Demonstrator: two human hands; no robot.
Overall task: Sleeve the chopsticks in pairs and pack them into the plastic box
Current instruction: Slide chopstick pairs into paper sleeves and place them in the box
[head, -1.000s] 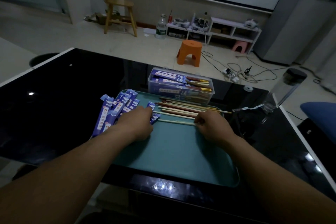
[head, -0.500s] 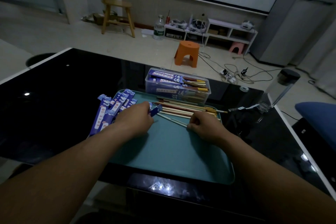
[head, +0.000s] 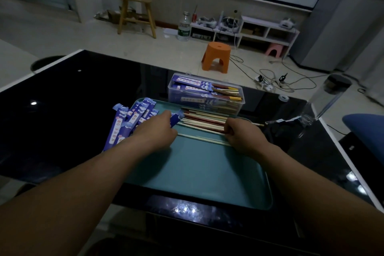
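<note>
Dimness blurs much here: the left hand [head: 154,131] hides the near end of the blue paper sleeve [head: 176,118] it pinches, and the right hand [head: 243,135] curls over the ends of two pale loose chopsticks [head: 202,139], the grip itself tucked under its knuckles. Just beyond both hands lies a heap of red and pale chopsticks [head: 204,120], overlapped too tightly to count. Left of the left hand, a fan of empty blue sleeves [head: 127,123] is partly covered by the wrist, so its number is unclear. One clear plastic box [head: 239,108] of sleeved pairs stands beyond the heap. One teal tray [head: 197,172] lies under both hands on the black glass bench [head: 62,114].
</note>
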